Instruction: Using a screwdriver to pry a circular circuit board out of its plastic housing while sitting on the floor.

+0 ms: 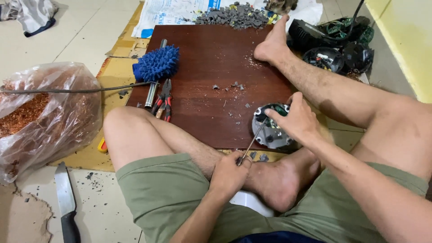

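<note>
My right hand (pixel 294 120) grips a round grey electric part with a green circuit board (pixel 270 130), holding it at the near edge of a dark wooden board (pixel 211 67). My left hand (pixel 229 173) is closed around the handle of a thin metal screwdriver (pixel 253 141). Its shaft slants up and its tip touches the round part. The left hand rests against my bare foot (pixel 283 180), which lies under the part.
Red-handled pliers (pixel 164 101), a metal tube and a blue brush (pixel 156 64) lie at the board's left edge. A plastic bag of copper wire (pixel 45 114) sits at left, a knife (pixel 66 202) near it. Grey debris (pixel 234 17) and black parts (pixel 337 45) lie beyond.
</note>
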